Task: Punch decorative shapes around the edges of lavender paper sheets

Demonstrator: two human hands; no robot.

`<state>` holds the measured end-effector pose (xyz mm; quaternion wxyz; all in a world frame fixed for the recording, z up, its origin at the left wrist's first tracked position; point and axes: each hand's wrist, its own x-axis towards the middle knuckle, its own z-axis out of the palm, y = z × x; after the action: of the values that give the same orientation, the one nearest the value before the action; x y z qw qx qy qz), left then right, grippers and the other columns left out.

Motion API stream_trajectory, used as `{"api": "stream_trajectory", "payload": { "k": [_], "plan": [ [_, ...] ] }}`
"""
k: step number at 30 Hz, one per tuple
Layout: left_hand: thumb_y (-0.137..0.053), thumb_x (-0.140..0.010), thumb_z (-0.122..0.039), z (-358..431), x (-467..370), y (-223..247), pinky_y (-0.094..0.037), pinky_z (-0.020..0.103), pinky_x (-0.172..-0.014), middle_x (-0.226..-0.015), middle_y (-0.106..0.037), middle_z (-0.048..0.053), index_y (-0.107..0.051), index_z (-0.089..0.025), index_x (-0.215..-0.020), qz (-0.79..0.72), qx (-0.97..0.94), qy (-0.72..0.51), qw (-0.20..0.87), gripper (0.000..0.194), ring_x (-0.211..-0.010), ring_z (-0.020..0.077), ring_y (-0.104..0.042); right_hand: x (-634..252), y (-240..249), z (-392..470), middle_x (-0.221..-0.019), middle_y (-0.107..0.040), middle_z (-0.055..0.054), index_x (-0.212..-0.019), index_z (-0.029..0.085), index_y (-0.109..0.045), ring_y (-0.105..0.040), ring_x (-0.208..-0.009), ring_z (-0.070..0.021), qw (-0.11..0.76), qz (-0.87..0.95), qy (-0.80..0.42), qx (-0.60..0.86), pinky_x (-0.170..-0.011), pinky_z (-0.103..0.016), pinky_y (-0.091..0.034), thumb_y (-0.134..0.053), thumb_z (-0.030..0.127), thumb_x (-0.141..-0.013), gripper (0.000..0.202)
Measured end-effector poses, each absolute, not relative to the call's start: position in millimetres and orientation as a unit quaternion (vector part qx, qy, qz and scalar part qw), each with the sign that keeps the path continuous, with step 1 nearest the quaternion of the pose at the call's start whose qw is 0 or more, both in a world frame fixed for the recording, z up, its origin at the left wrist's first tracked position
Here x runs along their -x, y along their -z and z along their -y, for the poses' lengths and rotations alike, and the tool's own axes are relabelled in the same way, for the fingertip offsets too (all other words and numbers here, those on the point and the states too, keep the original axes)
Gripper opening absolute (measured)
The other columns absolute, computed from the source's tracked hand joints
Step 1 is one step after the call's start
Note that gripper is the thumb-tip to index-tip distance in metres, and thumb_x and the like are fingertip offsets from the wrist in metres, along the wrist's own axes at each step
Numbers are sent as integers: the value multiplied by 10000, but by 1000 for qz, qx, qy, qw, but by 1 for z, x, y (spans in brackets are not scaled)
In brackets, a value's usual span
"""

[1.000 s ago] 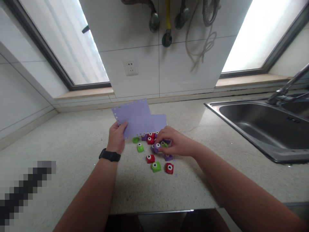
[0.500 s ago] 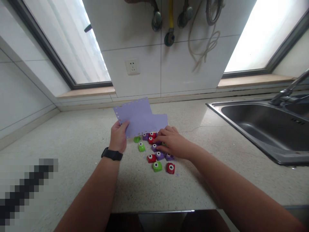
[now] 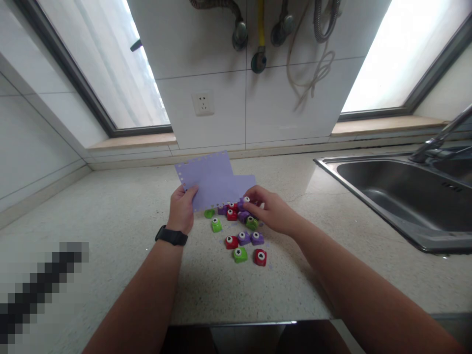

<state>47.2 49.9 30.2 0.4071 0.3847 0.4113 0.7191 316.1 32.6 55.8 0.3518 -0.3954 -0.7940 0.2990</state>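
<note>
My left hand (image 3: 181,209) grips the left edge of a purple paper sheet (image 3: 212,179) with holes punched along its edges. In my right hand (image 3: 271,209) a purple punch (image 3: 243,203) with a white button is pinched between thumb and fingers, beside the sheet's lower right part. Below lie several small punches on the counter: a red one (image 3: 231,215), a green one (image 3: 252,223), a purple one (image 3: 257,238), another red one (image 3: 260,257) and a green one (image 3: 240,254). The sheet partly covers the rearmost punches.
A steel sink (image 3: 391,196) with a faucet (image 3: 438,140) is set into the speckled counter (image 3: 110,221) on the right. A tiled wall with a socket (image 3: 202,103) and pipes stands behind. The counter's front edge runs along the bottom.
My right hand has risen slightly from the pile with a purple punch between its fingers, uncovering the green punch beneath. The left hand and sheet have barely moved.
</note>
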Motion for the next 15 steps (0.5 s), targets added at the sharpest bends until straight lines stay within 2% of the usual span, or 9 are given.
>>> {"api": "stream_trajectory", "payload": {
  "k": [3, 6, 10, 15],
  "plan": [
    [-866, -710, -330, -49, -47, -31, -573, 408, -942, -1006, -812, 53, -782, -197, -1006, -409, -379, -721, 410, 335, -914, 225, -750, -320, -51, -41, -823, -699, -8, -1039, 239, -574, -664, -740, -185, 429, 712, -390, 397, -678, -335, -512, -646, 483, -970, 263],
    [-873, -706, -329, -48, -49, -31, -578, 409, -937, -991, -815, 51, -785, -194, -1014, -409, -378, -718, 418, 348, -907, 227, -749, -319, -46, -49, -875, -657, 10, -1044, 249, -529, -700, -723, -179, 486, 631, -472, 379, -657, -336, -529, -690, 520, -922, 338],
    [-881, -714, -342, -45, -52, -32, -578, 414, -941, -1005, -817, 58, -787, -185, -1038, -406, -389, -706, 430, 372, -913, 234, -750, -318, -45, -51, -943, -600, 25, -1057, 255, -550, -675, -723, -145, 526, 587, -510, 344, -669, -323, -529, -780, 470, -848, 378],
    [-889, -731, -377, -43, -53, -31, -580, 421, -929, -1022, -817, 76, -787, -178, -1059, -412, -415, -689, 428, 397, -920, 246, -751, -317, -47, -49, -927, -625, 14, -1036, 250, -610, -606, -754, -133, 539, 558, -545, 319, -715, -316, -510, -828, 404, -787, 365]
  ]
}}
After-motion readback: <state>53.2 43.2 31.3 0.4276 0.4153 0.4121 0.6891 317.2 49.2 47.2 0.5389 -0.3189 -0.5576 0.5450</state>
